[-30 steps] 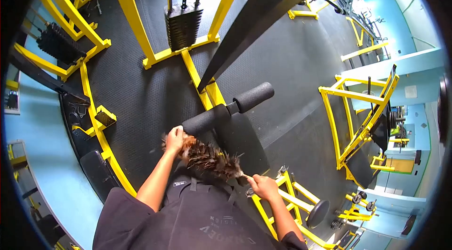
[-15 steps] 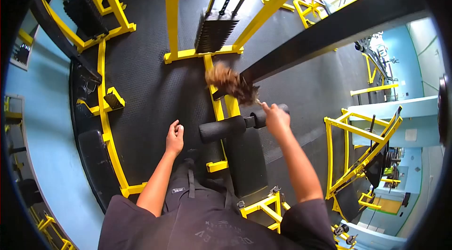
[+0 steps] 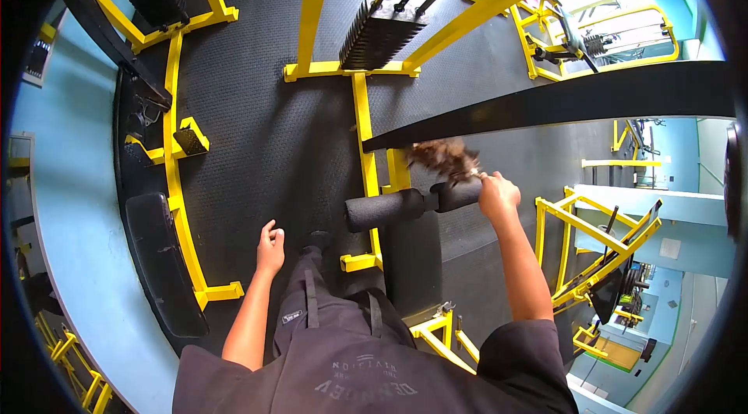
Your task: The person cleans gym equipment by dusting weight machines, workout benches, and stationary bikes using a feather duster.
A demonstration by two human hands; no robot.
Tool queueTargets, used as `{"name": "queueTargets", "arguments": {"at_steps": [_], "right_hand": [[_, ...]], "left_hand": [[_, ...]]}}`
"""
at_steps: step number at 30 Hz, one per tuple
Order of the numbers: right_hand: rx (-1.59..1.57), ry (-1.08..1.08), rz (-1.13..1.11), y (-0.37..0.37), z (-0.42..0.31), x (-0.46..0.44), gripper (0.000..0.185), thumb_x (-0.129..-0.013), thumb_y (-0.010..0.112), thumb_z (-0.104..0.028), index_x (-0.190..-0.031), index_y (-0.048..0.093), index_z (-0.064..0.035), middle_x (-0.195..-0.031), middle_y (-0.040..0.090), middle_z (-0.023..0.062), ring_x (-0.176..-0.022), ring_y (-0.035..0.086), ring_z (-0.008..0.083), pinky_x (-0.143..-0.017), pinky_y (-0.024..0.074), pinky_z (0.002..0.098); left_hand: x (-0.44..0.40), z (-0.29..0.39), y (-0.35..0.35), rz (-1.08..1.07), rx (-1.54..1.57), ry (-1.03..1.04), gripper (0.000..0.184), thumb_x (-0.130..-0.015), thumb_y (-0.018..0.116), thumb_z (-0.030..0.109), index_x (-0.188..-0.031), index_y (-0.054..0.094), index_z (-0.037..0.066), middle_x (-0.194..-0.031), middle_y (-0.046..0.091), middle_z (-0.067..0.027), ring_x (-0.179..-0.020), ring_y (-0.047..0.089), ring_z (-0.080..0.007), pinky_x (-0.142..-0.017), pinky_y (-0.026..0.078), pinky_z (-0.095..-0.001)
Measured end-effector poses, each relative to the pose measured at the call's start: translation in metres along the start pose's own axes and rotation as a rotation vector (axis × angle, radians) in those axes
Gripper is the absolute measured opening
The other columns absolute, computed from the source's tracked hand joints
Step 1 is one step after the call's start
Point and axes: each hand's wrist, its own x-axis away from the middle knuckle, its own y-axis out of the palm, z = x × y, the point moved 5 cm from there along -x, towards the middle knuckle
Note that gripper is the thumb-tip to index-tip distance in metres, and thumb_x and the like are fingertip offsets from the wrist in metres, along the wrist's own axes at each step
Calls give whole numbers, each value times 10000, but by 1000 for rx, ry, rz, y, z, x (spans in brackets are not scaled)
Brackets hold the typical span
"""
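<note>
My right hand [image 3: 499, 194] is closed round the handle of a brown feather duster [image 3: 444, 159], whose feathers point left. The feathers are just below a long black beam [image 3: 576, 102] of a gym machine; whether they touch it I cannot tell. Under the duster are the machine's black foam rollers [image 3: 383, 210], with a black padded seat [image 3: 413, 266] below them. My left hand [image 3: 270, 249] hangs over the floor, holding nothing, its fingers loosely bent and apart.
A weight stack [image 3: 382, 38] stands ahead between yellow uprights. To the left, another yellow machine with a black pad [image 3: 162, 266] stands along the blue wall [image 3: 74, 211]. A yellow frame [image 3: 596, 235] is at the right. Black textured rubber flooring [image 3: 257, 125] lies below.
My right hand has moved the duster to the right, from the beam's lower end to beneath the beam. My left hand has shifted slightly left, and the view has turned.
</note>
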Motion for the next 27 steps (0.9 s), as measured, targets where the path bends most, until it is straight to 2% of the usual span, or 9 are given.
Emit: {"name": "queueTargets", "arguments": {"at_steps": [5,9,12,14,17,19,22,24,27], "right_hand": [[-18,-126,-118,-9,-18,12,292,-803,604,-109,-1084,659,-171,-1055,676,95,-956,678,274,-775,561,392],[3,-149,-194,7,-16,6,388,-796,604,-116,-1144,664,-277,-1084,684,42,-958,681,260,-775,559,399],[10,-5,-3,15,-3,-2,436,-797,592,-115,-1169,658,-332,-1106,680,46,-955,679,269,-766,555,406],[-198,-206,-86,0,-15,18,467,-797,554,-117,-1221,642,-292,-1089,660,99,-945,671,309,-822,536,411],[-296,-140,-169,1,-14,27,455,-798,552,-119,-1221,645,-258,-1036,653,113,-942,659,318,-815,524,428],[-326,-83,173,19,-20,35,449,-799,558,-110,-1233,627,-203,-900,610,118,-851,647,330,-727,514,463],[-407,-27,-16,48,-55,53,671,-809,564,-113,-1441,346,-172,-1100,525,191,-848,639,402,-757,516,502],[-478,-46,-190,63,-80,51,630,-867,515,-127,-1461,308,-153,-1167,532,248,-927,642,418,-792,515,512],[-589,6,-117,59,-106,14,569,-872,533,-133,-1420,383,-142,-1157,550,255,-915,645,418,-802,520,491]], "left_hand": [[-18,7,0,6,15,27,474,-959,534,303,-1368,449,79,-1090,650,-122,-914,655,-204,-853,496,-335],[-16,32,1,-30,-16,25,481,-959,533,313,-1368,445,75,-1098,642,-126,-916,654,-213,-854,496,-337],[-16,42,3,-38,-92,88,489,-957,532,321,-1366,443,67,-1114,634,-141,-916,650,-226,-859,495,-347],[-16,46,2,-56,-103,65,489,-957,530,320,-1365,443,66,-1115,635,-142,-922,651,-228,-862,495,-349],[-25,62,4,-79,-115,66,492,-955,530,323,-1365,443,64,-1118,636,-145,-930,652,-232,-867,495,-351],[-37,68,6,-81,-142,104,501,-949,538,334,-1359,451,61,-1117,640,-145,-932,655,-233,-868,497,-349],[-49,107,13,-126,-164,103,498,-945,541,335,-1350,464,55,-1118,641,-143,-941,657,-233,-872,497,-353],[-61,131,19,-146,-197,130,494,-939,553,315,-1345,467,47,-1127,641,-145,-953,658,-238,-876,496,-354],[-81,163,28,-213,-232,204,479,-940,555,295,-1337,474,40,-1136,640,-143,-983,645,-243,-893,490,-354]]}}
